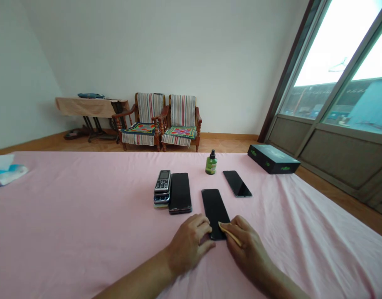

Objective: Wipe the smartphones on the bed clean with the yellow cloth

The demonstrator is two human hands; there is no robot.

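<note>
A black smartphone point(213, 208) lies flat on the pink tablecloth point(85, 216) in front of me. My left hand point(191, 243) rests at its near left corner, fingers curled against the phone's edge. My right hand point(247, 245) is closed on a small yellowish cloth point(228, 231), pressing it on the phone's near end. Beyond, a second black phone point(179, 192) lies beside a stack of keypad phones point(162, 186). A third black phone point(237, 183) lies to the right, behind it a small green bottle point(211, 162).
A black box with green markings point(273, 158) sits at the table's far right corner. A tissue packet point(5, 170) lies at the far left edge. Two striped chairs point(161, 122) and a covered side table point(87, 106) stand by the back wall. Windows fill the right.
</note>
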